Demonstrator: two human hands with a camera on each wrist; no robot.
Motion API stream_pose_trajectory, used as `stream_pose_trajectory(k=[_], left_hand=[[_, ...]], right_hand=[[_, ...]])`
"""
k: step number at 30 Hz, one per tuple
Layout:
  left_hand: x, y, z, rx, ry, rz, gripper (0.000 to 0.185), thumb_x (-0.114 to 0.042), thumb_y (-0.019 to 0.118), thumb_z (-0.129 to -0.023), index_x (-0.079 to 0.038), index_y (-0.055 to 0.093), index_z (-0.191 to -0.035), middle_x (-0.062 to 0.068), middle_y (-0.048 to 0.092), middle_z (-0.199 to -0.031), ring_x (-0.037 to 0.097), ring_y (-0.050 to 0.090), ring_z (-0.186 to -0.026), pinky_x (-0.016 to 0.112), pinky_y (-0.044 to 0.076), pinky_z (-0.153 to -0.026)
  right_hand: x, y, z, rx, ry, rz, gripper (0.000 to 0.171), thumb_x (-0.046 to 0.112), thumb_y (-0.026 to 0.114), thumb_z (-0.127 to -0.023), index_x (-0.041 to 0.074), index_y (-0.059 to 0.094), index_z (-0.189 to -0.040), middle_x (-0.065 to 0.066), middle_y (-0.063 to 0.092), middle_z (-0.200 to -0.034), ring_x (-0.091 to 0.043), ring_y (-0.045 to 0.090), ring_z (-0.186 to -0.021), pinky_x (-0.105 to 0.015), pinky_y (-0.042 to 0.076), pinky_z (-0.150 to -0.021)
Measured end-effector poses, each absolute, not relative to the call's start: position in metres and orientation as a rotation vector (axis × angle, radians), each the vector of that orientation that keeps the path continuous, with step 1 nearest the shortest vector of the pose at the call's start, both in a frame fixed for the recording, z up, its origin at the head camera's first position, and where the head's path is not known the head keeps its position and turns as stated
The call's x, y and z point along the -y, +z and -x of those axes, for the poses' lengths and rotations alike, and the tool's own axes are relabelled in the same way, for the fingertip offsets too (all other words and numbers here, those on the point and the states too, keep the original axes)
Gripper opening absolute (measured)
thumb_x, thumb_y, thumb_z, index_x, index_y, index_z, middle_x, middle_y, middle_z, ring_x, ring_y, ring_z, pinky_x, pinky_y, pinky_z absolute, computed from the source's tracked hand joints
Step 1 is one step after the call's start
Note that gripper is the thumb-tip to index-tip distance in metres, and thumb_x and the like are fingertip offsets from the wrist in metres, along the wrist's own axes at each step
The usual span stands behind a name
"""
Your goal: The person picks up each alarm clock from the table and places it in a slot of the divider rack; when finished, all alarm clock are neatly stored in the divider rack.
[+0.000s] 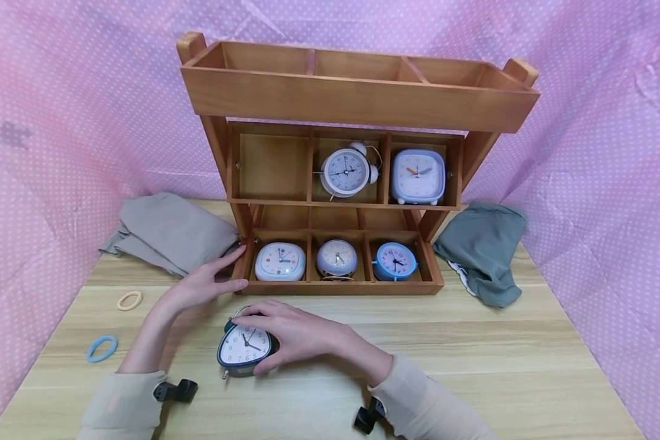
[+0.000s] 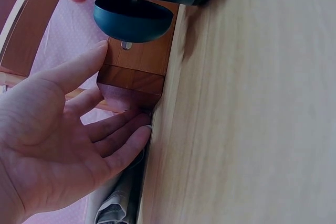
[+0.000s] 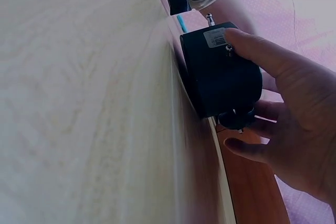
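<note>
My right hand (image 1: 308, 333) grips a dark green twin-bell alarm clock (image 1: 245, 347) over the table in front of the rack. In the right wrist view the thumb presses the back of the clock (image 3: 220, 77), near a small label, while the other fingers reach round its bell side. The white, rounded-triangular dial faces up in the head view. My left hand (image 1: 202, 287) holds the lower left corner of the wooden rack (image 1: 357, 99). In the left wrist view its thumb touches one side of the wood and its fingers (image 2: 123, 140) reach round the other.
Two clocks, a white twin-bell one (image 1: 345, 172) and a lavender square one (image 1: 418, 177), stand in the middle tier. Three more (image 1: 280, 261) fill the bottom tier. Grey cloth (image 1: 170, 232) and green cloth (image 1: 484, 250) flank the rack. Beige (image 1: 129, 300) and blue rings (image 1: 101, 348) lie left.
</note>
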State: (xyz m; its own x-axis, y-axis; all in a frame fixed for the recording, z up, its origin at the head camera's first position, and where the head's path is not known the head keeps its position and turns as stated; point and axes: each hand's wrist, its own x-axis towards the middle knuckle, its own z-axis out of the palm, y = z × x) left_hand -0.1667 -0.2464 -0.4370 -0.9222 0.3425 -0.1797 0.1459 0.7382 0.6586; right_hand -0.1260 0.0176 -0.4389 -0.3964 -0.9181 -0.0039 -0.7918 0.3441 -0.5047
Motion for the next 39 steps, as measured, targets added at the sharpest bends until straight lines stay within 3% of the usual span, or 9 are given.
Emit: stream_pose_trajectory(k=[15,30,34,39], left_hand=[[0.247,-0.439,0.166,-2.664,0.987,-0.409,0.081,-0.051,0.063,-0.099,-0.024,0.024,-0.165,0.023,0.027,-0.168,0.052,0.028,-0.152,0.074,0.030,-0.116],[0.245,-0.439,0.165,-2.638,0.987,-0.368,0.083,-0.055,0.062,-0.099,-0.025,0.022,-0.166,0.023,0.025,-0.169,0.052,0.025,-0.153,0.075,0.029,-0.117],[0.244,-0.437,0.165,-2.636,0.989,-0.368,0.082,-0.052,0.062,-0.100,-0.024,0.022,-0.166,0.024,0.026,-0.168,0.053,0.026,-0.152,0.076,0.030,-0.116],[0.246,-0.438,0.165,-2.644,1.001,-0.380,0.079,-0.048,0.061,-0.101,-0.025,0.022,-0.166,0.027,0.028,-0.167,0.054,0.029,-0.151,0.076,0.030,-0.115]], right_hand=[[-0.017,-0.438,0.123,-2.335,-0.651,1.491,0.090,0.051,0.080,-0.086,0.022,0.038,-0.160,0.004,0.047,-0.155,-0.005,0.046,-0.137,-0.018,0.041,-0.114],[-0.019,-0.432,0.123,-2.409,-0.616,1.552,0.091,0.052,0.083,-0.082,0.018,0.045,-0.157,0.002,0.050,-0.155,-0.009,0.047,-0.142,-0.021,0.042,-0.116],[-0.023,-0.421,0.126,-2.466,-0.638,1.601,0.093,0.051,0.086,-0.079,0.017,0.047,-0.155,0.000,0.052,-0.153,-0.011,0.051,-0.139,-0.021,0.044,-0.114],[-0.030,-0.392,0.134,-2.555,-0.677,1.655,0.095,0.050,0.090,-0.075,0.015,0.049,-0.154,-0.002,0.055,-0.150,-0.017,0.051,-0.141,-0.029,0.047,-0.116]])
